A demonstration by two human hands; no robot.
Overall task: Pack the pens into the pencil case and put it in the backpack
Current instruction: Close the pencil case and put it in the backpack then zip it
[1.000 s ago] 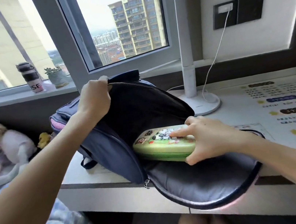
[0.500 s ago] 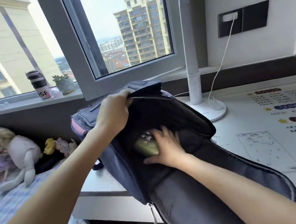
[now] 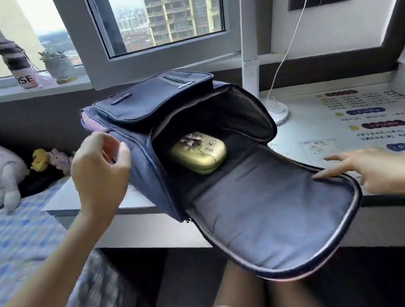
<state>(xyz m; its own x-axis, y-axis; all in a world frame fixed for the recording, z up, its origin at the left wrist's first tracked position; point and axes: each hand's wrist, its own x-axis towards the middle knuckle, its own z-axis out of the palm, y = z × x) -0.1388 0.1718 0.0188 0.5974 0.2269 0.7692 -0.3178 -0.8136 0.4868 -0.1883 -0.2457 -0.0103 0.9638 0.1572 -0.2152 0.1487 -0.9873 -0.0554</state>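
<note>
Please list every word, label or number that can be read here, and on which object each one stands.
"OSE": red letters on the white base of the striped bottle on the windowsill; the start is cut off.
White printed desk mat: coloured headings and text lines, too blurred to read.
Green oval pencil case: small marks, unreadable.
Navy backpack tab label: unreadable.

A single head-worn wide-angle view looks forward and down, close over the desk (image 3: pixel 312 137); the open backpack (image 3: pixel 151 100) fills frame centre, window (image 3: pixel 162 12) along the top, knees at bottom edge
</note>
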